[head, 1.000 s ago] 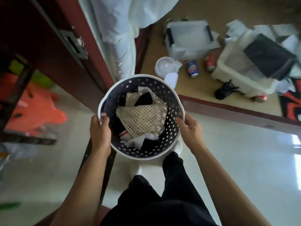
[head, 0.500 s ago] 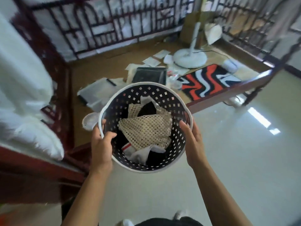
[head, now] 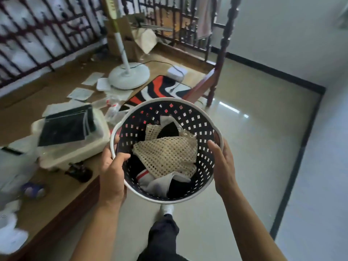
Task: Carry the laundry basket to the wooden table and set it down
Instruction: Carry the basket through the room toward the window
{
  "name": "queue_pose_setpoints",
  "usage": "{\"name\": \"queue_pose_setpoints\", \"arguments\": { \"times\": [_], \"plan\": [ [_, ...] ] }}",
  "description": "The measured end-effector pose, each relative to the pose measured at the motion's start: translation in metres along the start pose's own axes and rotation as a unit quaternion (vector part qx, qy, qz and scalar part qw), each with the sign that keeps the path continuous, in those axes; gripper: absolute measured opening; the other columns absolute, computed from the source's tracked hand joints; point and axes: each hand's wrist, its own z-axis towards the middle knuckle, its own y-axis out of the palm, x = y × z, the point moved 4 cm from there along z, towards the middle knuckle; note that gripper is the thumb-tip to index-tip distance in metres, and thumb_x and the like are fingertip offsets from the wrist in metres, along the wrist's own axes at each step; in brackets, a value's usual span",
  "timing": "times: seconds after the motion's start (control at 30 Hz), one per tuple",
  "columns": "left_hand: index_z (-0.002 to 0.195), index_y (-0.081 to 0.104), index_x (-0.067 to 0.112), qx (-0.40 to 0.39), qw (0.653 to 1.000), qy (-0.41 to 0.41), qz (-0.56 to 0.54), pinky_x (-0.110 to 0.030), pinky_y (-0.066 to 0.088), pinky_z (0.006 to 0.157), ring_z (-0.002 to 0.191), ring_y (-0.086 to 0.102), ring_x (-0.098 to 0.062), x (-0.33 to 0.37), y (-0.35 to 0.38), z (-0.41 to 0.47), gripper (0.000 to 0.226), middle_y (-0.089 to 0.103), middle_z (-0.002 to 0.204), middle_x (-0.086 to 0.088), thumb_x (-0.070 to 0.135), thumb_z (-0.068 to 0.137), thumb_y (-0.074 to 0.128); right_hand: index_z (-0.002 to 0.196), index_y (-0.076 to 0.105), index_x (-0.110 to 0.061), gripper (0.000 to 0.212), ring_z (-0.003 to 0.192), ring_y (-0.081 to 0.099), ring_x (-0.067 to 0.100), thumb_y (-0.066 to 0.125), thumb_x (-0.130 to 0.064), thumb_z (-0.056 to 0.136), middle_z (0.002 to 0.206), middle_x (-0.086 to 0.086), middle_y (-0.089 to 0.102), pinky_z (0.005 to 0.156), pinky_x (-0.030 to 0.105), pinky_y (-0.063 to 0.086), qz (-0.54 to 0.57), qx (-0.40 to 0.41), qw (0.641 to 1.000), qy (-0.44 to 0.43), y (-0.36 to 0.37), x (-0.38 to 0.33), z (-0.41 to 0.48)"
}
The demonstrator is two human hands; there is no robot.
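The round dark perforated plastic laundry basket with a white rim point(head: 205, 132) was held in the air above the pale tiled floor point(head: 254, 147). Beige mesh cloth point(head: 167, 157) lay inside. The left hand point(head: 113, 174) and right hand point(head: 224, 166) clamped its opposite rim sides.
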Motion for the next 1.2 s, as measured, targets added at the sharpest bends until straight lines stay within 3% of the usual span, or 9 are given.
{"name": "queue_pose_setpoints", "arguments": {
  "times": [0.13,0.27,0.43,0.5,0.63,0.77,0.9,1.07,1.2],
  "plan": [
    [0.118,0.067,0.023,-0.058,0.998,-0.008,-0.001,-0.02,0.055,0.078,0.097,0.07,-0.011,-0.005,0.093,0.068,0.041,0.073,0.104,0.002,0.001,0.086,0.055,0.118,0.069,-0.044,0.048,0.106,0.074,0.002,0.063,-0.059,0.073,0.117,-0.011,0.076,0.09,0.029,0.058,-0.001,0.06,0.998,0.01,-0.032,-0.014,0.072],
    [0.119,0.065,0.024,-0.117,0.993,-0.027,0.006,-0.024,0.054,0.089,0.107,0.068,-0.018,0.004,0.202,0.124,0.039,0.071,0.112,-0.002,0.004,0.087,0.056,0.11,0.069,-0.046,0.027,0.115,0.072,0.019,0.063,-0.048,0.084,0.115,-0.008,0.075,0.102,0.045,0.06,-0.008,0.139,0.99,0.004,-0.074,-0.042,0.139],
    [0.108,0.071,0.033,-0.237,0.97,-0.042,0.038,-0.051,0.053,0.102,0.112,0.069,-0.032,0.007,0.341,0.168,0.039,0.073,0.111,-0.008,0.014,0.076,0.061,0.122,0.07,-0.045,0.036,0.119,0.072,0.022,0.06,-0.046,0.087,0.122,-0.002,0.076,0.104,0.054,0.059,-0.007,0.243,0.97,-0.027,-0.142,-0.062,0.199],
    [0.106,0.071,0.033,-0.266,0.961,-0.052,0.055,-0.064,0.05,0.103,0.109,0.068,-0.041,-0.002,0.391,0.182,0.037,0.072,0.106,-0.008,0.014,0.075,0.062,0.138,0.065,-0.033,0.058,0.125,0.071,0.026,0.06,-0.049,0.083,0.13,0.002,0.075,0.106,0.061,0.057,-0.002,0.283,0.959,-0.023,-0.174,-0.059,0.224],
    [0.112,0.069,0.029,-0.309,0.945,-0.07,0.08,-0.074,0.047,0.098,0.106,0.067,-0.046,-0.029,0.491,0.202,0.041,0.071,0.109,-0.013,0.013,0.075,0.063,0.14,0.064,-0.037,0.059,0.131,0.069,0.028,0.06,-0.043,0.082,0.135,0.001,0.075,0.111,0.063,0.053,0.013,0.325,0.946,-0.008,-0.236,-0.048,0.286],
    [0.12,0.065,0.022,-0.325,0.939,-0.086,0.078,-0.069,0.053,0.095,0.115,0.066,-0.05,-0.044,0.586,0.219,0.045,0.069,0.121,-0.027,0.009,0.078,0.059,0.136,0.064,-0.039,0.059,0.127,0.07,0.027,0.059,-0.047,0.077,0.131,0.001,0.075,0.108,0.062,0.056,0.022,0.319,0.947,0.017,-0.292,-0.048,0.363],
    [0.123,0.066,0.024,-0.32,0.942,-0.084,0.064,-0.065,0.054,0.097,0.11,0.068,-0.042,-0.038,0.662,0.251,0.047,0.07,0.122,-0.024,0.008,0.079,0.059,0.115,0.067,-0.059,0.042,0.124,0.071,0.022,0.061,-0.043,0.077,0.124,-0.007,0.078,0.11,0.061,0.055,0.022,0.306,0.952,0.022,-0.329,-0.079,0.446],
    [0.122,0.066,0.026,-0.287,0.954,-0.08,0.046,-0.059,0.054,0.098,0.114,0.068,-0.04,-0.028,0.74,0.305,0.045,0.071,0.12,-0.017,0.01,0.08,0.059,0.129,0.066,-0.041,0.047,0.125,0.071,0.024,0.059,-0.031,0.084,0.127,-0.003,0.077,0.111,0.06,0.054,0.002,0.272,0.962,0.014,-0.354,-0.109,0.56],
    [0.123,0.064,0.024,-0.256,0.963,-0.079,0.031,-0.06,0.053,0.1,0.119,0.067,-0.042,-0.033,0.807,0.365,0.045,0.07,0.123,-0.019,0.01,0.08,0.059,0.122,0.066,-0.046,0.043,0.123,0.072,0.021,0.061,-0.033,0.082,0.122,-0.007,0.078,0.111,0.06,0.054,-0.006,0.252,0.968,0.012,-0.366,-0.121,0.662]
  ]
}}
